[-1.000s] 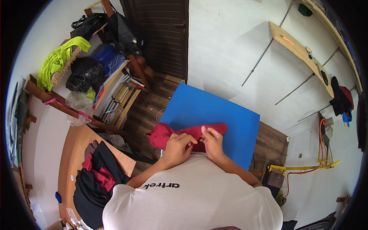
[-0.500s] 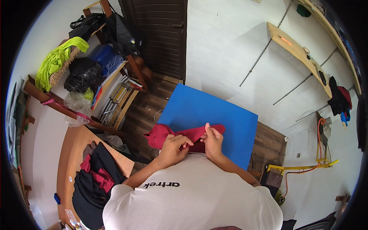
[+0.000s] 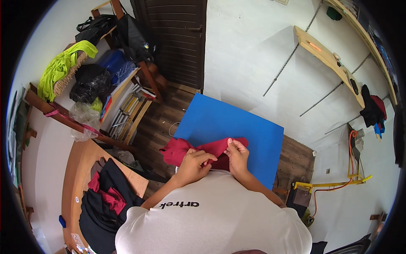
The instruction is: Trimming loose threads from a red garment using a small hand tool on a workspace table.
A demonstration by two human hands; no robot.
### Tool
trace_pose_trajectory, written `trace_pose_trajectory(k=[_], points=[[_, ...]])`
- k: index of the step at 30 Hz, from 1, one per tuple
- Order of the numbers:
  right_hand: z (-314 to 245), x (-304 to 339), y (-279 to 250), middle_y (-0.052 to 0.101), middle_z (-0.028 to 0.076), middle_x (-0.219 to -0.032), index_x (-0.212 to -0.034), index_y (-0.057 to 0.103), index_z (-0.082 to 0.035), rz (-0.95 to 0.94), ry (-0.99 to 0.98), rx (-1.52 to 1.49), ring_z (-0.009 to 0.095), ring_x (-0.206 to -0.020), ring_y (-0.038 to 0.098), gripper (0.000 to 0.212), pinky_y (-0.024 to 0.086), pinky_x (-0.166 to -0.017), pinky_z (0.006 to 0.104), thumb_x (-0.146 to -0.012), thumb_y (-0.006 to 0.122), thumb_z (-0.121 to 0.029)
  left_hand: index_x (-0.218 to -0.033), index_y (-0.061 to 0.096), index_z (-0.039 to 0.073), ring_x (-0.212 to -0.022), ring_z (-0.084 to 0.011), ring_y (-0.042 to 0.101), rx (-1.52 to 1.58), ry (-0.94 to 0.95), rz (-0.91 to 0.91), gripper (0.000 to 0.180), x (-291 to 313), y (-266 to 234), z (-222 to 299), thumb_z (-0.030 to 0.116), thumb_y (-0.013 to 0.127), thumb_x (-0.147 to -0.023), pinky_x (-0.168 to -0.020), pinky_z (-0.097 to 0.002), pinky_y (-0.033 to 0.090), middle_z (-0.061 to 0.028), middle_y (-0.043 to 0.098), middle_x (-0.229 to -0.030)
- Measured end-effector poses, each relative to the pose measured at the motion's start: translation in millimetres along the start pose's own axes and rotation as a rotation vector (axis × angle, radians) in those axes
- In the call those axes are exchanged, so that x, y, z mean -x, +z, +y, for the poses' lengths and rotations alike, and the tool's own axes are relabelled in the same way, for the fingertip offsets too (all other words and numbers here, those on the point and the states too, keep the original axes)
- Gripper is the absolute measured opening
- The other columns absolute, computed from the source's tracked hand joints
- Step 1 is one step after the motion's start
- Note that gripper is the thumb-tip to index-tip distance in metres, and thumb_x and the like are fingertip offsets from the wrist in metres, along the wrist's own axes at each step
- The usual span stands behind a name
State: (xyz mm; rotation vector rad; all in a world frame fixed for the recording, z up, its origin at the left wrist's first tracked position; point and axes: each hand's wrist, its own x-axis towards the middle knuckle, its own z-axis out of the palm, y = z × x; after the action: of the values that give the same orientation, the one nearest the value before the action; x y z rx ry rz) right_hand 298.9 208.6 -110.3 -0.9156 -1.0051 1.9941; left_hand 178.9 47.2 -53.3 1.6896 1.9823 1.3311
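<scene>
A dark red cloth (image 3: 216, 147) lies bunched and partly folded across the near edge of the blue tabletop (image 3: 230, 116), close to my body. Its left end hangs past the table's left edge. My left hand (image 3: 194, 166) is closed at the middle of the cloth, with thumb and forefinger together on a bit of it. Just to its right, my right hand (image 3: 238, 158) pinches the cloth between thumb and fingers, the thumb pointing up. The exact spot under the fingertips is too small to make out.
At the lower left, black and dark red fabric (image 3: 103, 197) is heaped on a wooden desk (image 3: 74, 169). A cluttered shelf rack (image 3: 76, 122) stands further left. Beyond the table are a dark door (image 3: 173, 42) and a wall with a wooden shelf (image 3: 330, 63). A yellow metal bracket (image 3: 330, 185) is at right.
My left hand's fingers have shifted slightly right along the cloth, and my right hand's fingers have moved a little. The cloth stays in nearly the same place.
</scene>
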Motion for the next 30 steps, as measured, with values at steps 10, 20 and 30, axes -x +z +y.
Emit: trace_pose_trajectory(k=[10,20,30], points=[[0,1,-4,0.066,-0.004,-0.079,-0.089,0.071,-0.012,0.032,0.074,-0.061,0.006,-0.070,0.060,0.020,0.052,-0.067,0.0243,-0.101,0.076,-0.028,-0.103,0.076,0.015,-0.067,-0.0171,0.060,0.024,0.019,-0.041,0.031,7,-2,-5,0.001,0.076,-0.076,-0.072,-0.0343,0.039,-0.0002,0.060,-0.072],[5,-6,-6,0.067,-0.005,-0.082,-0.093,0.073,-0.012,-0.006,0.110,-0.166,0.005,-0.072,0.060,0.015,0.051,-0.069,0.0237,-0.102,0.075,-0.024,-0.100,0.076,0.014,-0.064,-0.0179,0.060,0.002,-0.001,-0.051,0.029,11,-6,-2,0.000,0.076,-0.075,-0.072,-0.0337,0.039,-0.0012,0.060,-0.070],[5,-10,-13,0.069,-0.005,-0.085,-0.099,0.071,-0.014,-0.024,0.173,-0.217,0.007,-0.075,0.061,0.014,0.051,-0.072,0.0251,-0.097,0.080,-0.025,-0.101,0.076,0.014,-0.067,-0.0177,0.063,-0.005,0.002,-0.048,0.028,14,-8,2,0.001,0.076,-0.076,-0.075,-0.0344,0.042,-0.0010,0.064,-0.074]])
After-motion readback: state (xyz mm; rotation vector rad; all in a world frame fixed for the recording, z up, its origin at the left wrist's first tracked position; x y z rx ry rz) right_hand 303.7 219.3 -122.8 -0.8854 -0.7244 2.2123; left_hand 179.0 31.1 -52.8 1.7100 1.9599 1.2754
